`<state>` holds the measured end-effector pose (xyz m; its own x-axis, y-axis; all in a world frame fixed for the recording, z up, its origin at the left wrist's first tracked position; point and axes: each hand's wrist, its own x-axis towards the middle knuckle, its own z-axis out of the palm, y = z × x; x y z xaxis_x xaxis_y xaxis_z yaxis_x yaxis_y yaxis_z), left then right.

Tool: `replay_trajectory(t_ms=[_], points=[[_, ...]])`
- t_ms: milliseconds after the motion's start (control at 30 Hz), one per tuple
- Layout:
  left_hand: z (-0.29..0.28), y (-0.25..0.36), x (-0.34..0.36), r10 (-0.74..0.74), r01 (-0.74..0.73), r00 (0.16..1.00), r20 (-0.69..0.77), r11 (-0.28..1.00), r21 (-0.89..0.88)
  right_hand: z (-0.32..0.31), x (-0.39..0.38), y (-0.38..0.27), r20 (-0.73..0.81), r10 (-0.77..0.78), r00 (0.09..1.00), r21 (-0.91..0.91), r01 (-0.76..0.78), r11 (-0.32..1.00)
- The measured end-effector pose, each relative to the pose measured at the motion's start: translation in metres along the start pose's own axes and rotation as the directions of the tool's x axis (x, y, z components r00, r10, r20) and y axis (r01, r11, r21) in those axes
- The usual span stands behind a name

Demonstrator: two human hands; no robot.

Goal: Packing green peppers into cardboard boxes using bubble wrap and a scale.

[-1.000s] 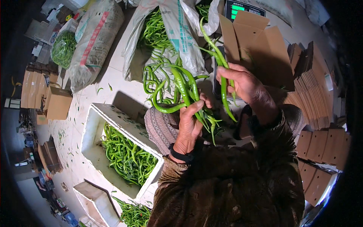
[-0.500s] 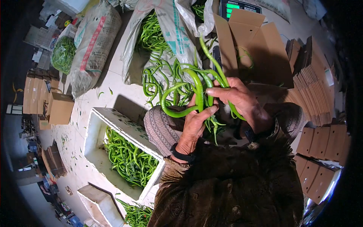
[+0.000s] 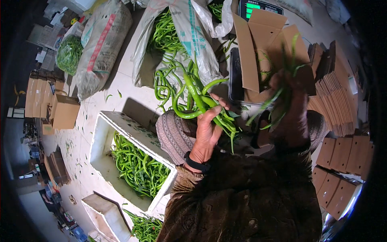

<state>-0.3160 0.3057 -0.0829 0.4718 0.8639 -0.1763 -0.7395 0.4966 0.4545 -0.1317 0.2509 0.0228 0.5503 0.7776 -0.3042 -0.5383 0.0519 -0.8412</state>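
Note:
My left hand (image 3: pixel 208 126) is closed round a bunch of long green chili peppers (image 3: pixel 195 93), their ends sticking out on both sides of the fist. My right hand (image 3: pixel 291 105), smeared by motion, is over the near side of an open cardboard box (image 3: pixel 246 60). It grips a few green peppers (image 3: pixel 266 105), which stick out blurred on either side. Inside the box a few thin peppers (image 3: pixel 264 66) show. Beyond my left hand, loose peppers (image 3: pixel 163 86) spill from the mouth of a white woven sack (image 3: pixel 197 44).
A white foam box (image 3: pixel 105 177) of green peppers stands at the left, with another pepper pile (image 3: pixel 147 229) below it. A scale display (image 3: pixel 262 8) lies behind the cardboard box. Stacked flat cartons (image 3: pixel 332 94) stand at the right. A full sack (image 3: pixel 102 50) lies far left.
My right hand has moved right, away from my left hand, taking a few peppers toward the cardboard box. My left hand keeps its bunch in nearly the same place.

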Motion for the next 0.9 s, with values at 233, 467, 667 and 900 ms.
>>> replay_trajectory(t_ms=[233, 467, 667, 900], points=[[0.008, -0.007, 0.0, 0.152, -0.089, 0.986, -0.074, 0.839, 0.537, -0.012, 0.001, 0.0, 0.612, -0.218, 0.76, -0.553, 0.609, 0.569], [-0.016, -0.034, -0.002, 0.323, -0.337, 0.925, 0.199, 0.463, 0.819, 0.015, -0.008, 0.076, 0.44, 0.02, 0.898, -0.6, 0.277, 0.75], [-0.012, -0.035, -0.005, 0.342, -0.269, 0.925, 0.163, 0.289, 0.919, 0.013, 0.005, 0.093, 0.391, -0.112, 0.913, -0.593, 0.343, 0.729], [-0.009, -0.029, -0.004, 0.49, -0.467, 0.779, 0.39, 0.039, 0.884, 0.026, -0.023, 0.074, 0.407, -0.168, 0.898, -0.723, 0.43, 0.541]])
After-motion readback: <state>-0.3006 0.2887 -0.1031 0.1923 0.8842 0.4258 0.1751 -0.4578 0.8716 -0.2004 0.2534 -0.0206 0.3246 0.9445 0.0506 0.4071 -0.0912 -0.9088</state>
